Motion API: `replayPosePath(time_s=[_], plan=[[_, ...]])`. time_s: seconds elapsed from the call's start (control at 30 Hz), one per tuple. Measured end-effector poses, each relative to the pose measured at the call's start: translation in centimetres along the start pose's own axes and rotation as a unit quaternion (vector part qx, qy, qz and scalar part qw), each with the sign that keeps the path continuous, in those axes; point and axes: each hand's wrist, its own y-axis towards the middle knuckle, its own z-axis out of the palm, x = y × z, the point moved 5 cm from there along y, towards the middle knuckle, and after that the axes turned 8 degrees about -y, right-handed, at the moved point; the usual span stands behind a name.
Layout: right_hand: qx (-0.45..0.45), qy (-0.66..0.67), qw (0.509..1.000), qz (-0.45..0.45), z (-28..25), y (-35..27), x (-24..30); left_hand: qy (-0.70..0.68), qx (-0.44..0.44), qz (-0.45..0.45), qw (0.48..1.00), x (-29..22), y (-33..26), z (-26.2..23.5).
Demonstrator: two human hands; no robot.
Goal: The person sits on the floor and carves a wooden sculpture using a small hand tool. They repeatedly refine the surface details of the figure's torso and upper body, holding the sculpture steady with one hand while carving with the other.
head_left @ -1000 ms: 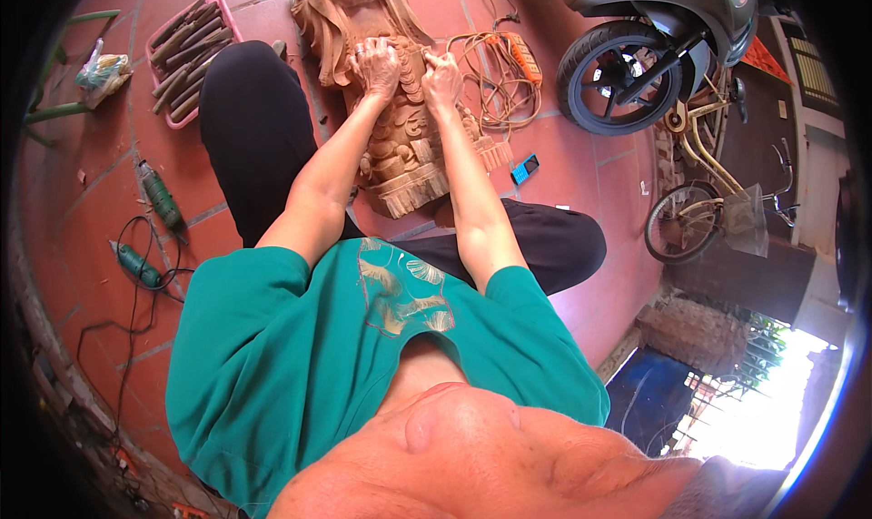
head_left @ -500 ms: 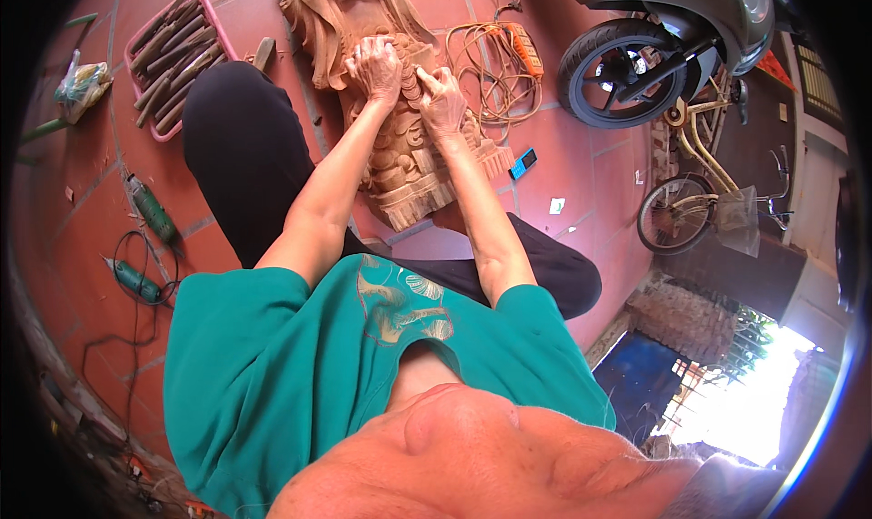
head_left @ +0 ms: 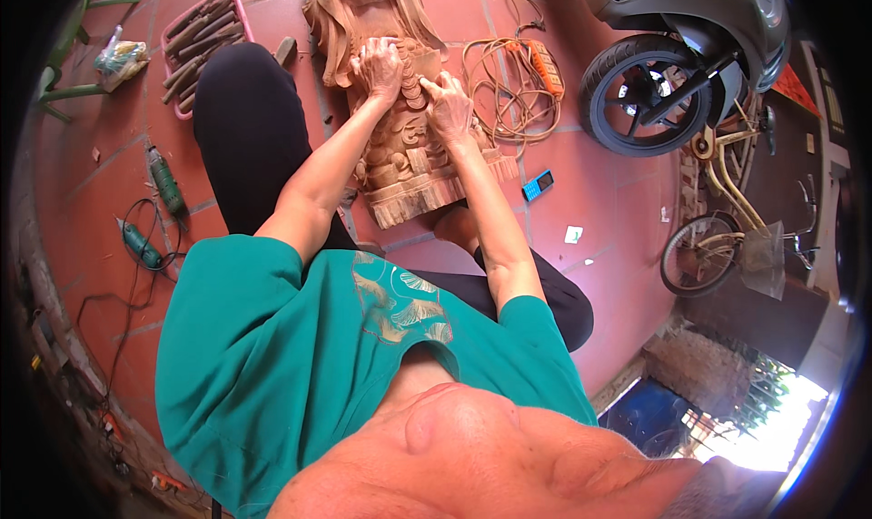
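Note:
A carved wooden sculpture (head_left: pixel 400 187) with deep relief and drapery-like folds lies on the floor between my legs. My left hand (head_left: pixel 378 70) rests on its middle, fingers spread over the carving and slightly bent. Beside a row of carved discs, my right hand (head_left: pixel 449 110) presses on the wood with its fingers drawn together. A small flat tan patch (head_left: pixel 425 63) shows at the right fingertips; whether it is a loose piece or part of the wood is unclear.
On the tiled floor, a pink basket (head_left: pixel 243 15) of dark-handled tools and two green power tools (head_left: pixel 166 181) lie left. Right are a coiled cord (head_left: pixel 509 110) with an orange power strip (head_left: pixel 546 68), a blue phone (head_left: pixel 538 186), a motorbike wheel (head_left: pixel 646 95) and a bicycle (head_left: pixel 699 254).
The whole view has shifted a little, so the floor things appear farther right and lower. Both hands stay on the carving; the right fingertips have shifted slightly and the tan patch now shows by them.

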Motion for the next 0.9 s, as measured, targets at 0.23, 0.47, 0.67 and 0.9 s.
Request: replayPosePath(time_s=[0.23,0.47,0.67,0.9], plan=[[-0.035,0.053,0.998,0.013,0.7,1.8,-0.6,0.03,0.005,0.013,0.999,-0.1,0.2,0.0],[-0.039,0.083,0.995,0.031,0.1,0.5,-0.2,0.029,0.016,0.009,0.999,0.1,0.0,-0.3],[-0.08,0.1,0.991,0.049,1.1,1.5,-0.5,0.011,0.032,0.009,0.999,-0.1,0.0,-0.4],[-0.073,0.08,0.994,0.031,1.2,3.2,-0.1,-0.006,0.039,0.039,0.998,-0.4,-0.4,-0.9]])
